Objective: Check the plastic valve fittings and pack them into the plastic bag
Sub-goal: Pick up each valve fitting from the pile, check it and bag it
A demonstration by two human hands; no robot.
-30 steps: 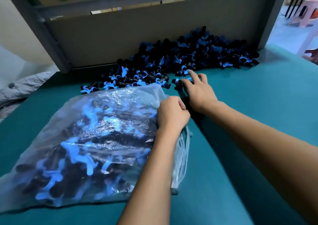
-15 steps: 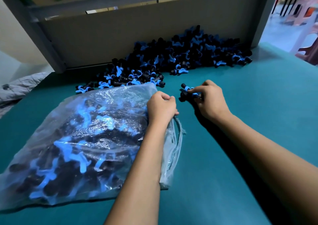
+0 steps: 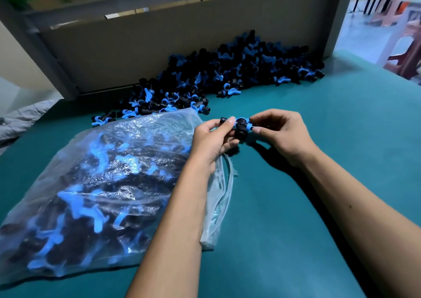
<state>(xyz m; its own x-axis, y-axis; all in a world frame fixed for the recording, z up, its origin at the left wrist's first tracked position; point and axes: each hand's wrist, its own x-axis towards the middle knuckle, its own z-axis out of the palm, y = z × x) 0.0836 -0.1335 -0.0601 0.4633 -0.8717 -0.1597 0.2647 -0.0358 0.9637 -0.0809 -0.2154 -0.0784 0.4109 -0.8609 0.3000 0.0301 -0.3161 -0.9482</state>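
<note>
valve fitting (image 3: 241,128) pinched between left hand (image 3: 213,138) and right hand (image 3: 281,133), beside plastic bag (image 3: 95,183)

Both bare forearms reach forward, converging at centre. Left hand (image 3: 213,138) palm partly up, fingers curled, thumb and fingertips pinching one end of small black-and-blue plastic valve fitting (image 3: 240,128). Right hand (image 3: 281,136) knuckles up, thumb and forefinger pinching opposite end.

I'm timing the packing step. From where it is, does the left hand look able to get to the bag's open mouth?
Probably yes: the left hand hangs right over the plastic bag at its mouth, nothing between, but it grips the valve fitting with the right hand.
</note>
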